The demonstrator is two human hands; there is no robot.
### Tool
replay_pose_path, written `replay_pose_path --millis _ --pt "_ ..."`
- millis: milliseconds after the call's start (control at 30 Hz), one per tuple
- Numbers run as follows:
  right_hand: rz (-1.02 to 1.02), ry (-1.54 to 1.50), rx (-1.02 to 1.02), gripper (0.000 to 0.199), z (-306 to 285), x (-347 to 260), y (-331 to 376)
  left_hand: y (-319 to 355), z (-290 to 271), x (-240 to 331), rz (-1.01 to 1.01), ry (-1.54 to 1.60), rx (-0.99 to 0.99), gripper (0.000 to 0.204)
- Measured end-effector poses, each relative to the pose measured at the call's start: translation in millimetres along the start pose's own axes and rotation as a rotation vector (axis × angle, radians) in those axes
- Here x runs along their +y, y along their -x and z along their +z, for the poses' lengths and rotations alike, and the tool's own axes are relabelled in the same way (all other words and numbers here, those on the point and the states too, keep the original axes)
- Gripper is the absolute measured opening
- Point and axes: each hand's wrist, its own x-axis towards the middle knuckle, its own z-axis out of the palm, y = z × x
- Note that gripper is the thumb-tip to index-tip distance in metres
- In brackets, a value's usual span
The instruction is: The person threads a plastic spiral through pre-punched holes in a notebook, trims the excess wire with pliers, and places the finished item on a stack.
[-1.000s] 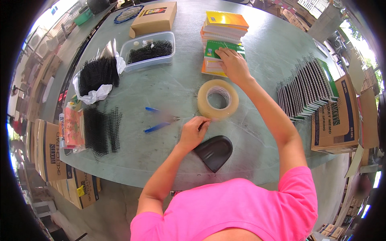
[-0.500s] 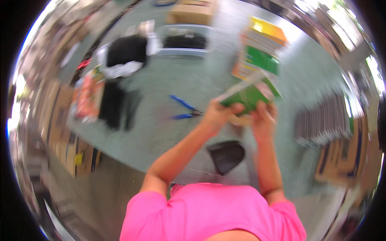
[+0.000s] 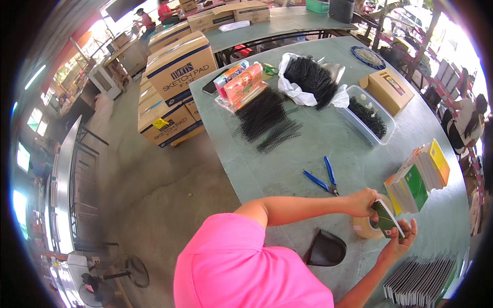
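- clock centred on held green notebook (image 3: 386, 220), 12 at top of view
- 9: tape roll (image 3: 363, 229) close in; left forearm (image 3: 308, 207) bars beyond
- 10: pliers (image 3: 332, 177), handles splayed
- 12: bare tabletop (image 3: 377, 167) lane, up to plastic tub (image 3: 362, 129)
- 1: notebook stack (image 3: 416, 187) near
- 3: open past right hand (image 3: 398, 242)
- 5: spiral-bound row (image 3: 421, 282) blocks

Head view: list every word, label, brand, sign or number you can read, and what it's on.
Wording withheld; locations only.
Upper cardboard carton: large dark print, legible.
Lower cardboard carton: dark print, legible.
Yellow label on it: too small.
Orange packet: print too small.
Held green notebook: nothing readable.
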Motion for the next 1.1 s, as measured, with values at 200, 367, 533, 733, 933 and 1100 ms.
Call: replay_pose_path --millis 200,367,533,733,933,1100 --pt "0.072 0.293 -0.129 0.052 -16.4 20.0 -0.3 6.8 19.9 -25.6 0.133 -0.099 0.159 0.026" --pt "-0.657 0.853 -0.126 0.051 37.8 -50.0 0.7 11.8 17.1 -22.9 0.155 -0.182 0.21 0.026" --pt "-0.344 1.192 -0.321 0.028 56.6 -29.8 -6.2 28.8 -7.8 -24.9 0.016 -0.215 0.091 0.034" --pt "-0.381 1.196 -0.302 0.024 61.6 -35.1 -1.7 89.6 -175.4 4.5 -0.28 -1.033 0.535 0.028" --pt "-0.43 1.194 -0.232 0.024 61.0 -30.1 -2.4 135.8 -211.8 -26.2 -0.646 -1.335 0.513 0.023" --pt "-0.391 1.198 -0.312 0.024 57.8 -28.9 -0.9 132.2 -230.2 -17.1 -0.405 -1.459 0.663 0.018"
